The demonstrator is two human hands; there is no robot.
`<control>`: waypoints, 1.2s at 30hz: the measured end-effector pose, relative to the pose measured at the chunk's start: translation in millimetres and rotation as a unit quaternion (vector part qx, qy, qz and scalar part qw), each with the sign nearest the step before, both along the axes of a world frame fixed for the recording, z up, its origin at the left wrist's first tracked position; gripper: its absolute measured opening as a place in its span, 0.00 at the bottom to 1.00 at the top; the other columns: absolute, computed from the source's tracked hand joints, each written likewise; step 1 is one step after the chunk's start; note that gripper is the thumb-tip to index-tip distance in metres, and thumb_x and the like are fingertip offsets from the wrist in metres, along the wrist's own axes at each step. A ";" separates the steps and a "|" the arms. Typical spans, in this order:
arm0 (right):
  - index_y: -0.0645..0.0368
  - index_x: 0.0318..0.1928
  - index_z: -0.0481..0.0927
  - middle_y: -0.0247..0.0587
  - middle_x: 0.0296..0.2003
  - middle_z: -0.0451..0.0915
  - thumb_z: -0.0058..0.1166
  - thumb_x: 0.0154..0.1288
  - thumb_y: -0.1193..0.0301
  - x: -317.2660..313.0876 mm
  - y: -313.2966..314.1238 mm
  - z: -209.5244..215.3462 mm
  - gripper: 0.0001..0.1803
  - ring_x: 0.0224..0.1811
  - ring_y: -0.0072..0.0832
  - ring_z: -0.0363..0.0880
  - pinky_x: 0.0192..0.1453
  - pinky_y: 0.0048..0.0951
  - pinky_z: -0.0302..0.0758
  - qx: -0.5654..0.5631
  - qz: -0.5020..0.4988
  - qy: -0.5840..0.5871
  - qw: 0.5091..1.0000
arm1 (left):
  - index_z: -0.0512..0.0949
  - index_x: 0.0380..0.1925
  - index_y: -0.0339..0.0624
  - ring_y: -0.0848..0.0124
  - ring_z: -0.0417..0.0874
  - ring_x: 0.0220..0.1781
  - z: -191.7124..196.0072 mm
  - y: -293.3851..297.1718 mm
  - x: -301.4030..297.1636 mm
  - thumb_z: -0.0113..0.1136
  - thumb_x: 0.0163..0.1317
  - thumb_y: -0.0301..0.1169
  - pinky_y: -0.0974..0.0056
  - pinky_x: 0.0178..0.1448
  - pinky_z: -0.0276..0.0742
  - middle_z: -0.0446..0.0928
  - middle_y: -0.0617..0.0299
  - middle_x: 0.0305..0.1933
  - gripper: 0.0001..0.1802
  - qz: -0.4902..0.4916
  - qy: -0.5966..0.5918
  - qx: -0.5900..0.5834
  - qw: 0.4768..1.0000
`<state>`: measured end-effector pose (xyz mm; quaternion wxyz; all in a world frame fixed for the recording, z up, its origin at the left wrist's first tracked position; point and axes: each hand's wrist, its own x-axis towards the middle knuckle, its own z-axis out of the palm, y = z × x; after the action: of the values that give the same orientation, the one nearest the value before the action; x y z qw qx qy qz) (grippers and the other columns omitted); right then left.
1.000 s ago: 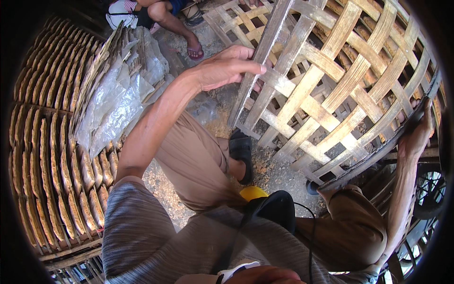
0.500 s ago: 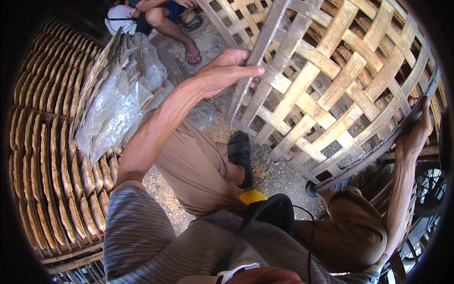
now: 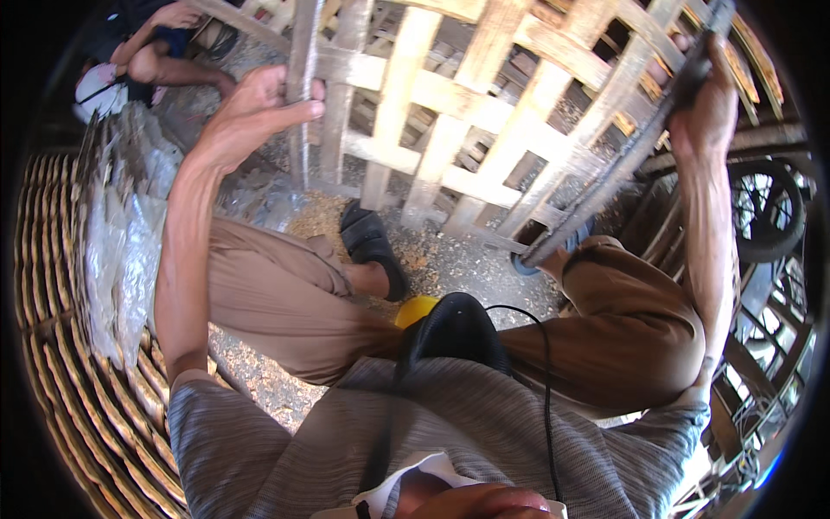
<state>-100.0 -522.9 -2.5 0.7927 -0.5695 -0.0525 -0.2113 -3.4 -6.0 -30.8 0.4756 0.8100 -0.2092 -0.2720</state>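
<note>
Nearest, the person's brown-trousered legs [image 3: 277, 303] spread wide above a crumb-strewn floor [image 3: 268, 372]. Just beyond, between both hands, a woven bamboo panel [image 3: 467, 99] stands tilted. Over the last half second the view has swung rightward, bringing the panel more squarely ahead; both grips look unchanged, suggesting a steady hold. The left hand [image 3: 251, 112] pinches its left edge, thumb in front, fingers curled behind, forearm raised. The right hand [image 3: 705, 117] grasps the dark right rim, arm stretched outside the knee, though its fingers are partly hidden. Farther left are crumpled plastic sheets [image 3: 112, 251] and rows of brown slabs [image 3: 47, 233]; far right, a wheel [image 3: 794, 208]. Farthest, upper left, another person [image 3: 164, 69] sits.
</note>
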 end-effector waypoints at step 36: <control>0.66 0.54 0.89 0.64 0.61 0.83 0.68 0.69 0.76 4.2 109.1 -12.5 0.14 0.46 0.43 0.94 0.44 0.34 0.95 -0.541 -0.169 -0.089 0.819 | 0.77 0.35 0.45 0.68 0.91 0.31 56.4 -14.6 -18.7 0.63 0.78 0.51 0.60 0.35 0.93 0.86 0.56 0.31 0.21 0.344 -0.057 -0.332 0.876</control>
<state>-95.8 -413.8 -15.0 0.3011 -0.8851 -0.1318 -0.3294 -22.1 -20.7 25.6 0.7674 0.6395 -0.0220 0.0412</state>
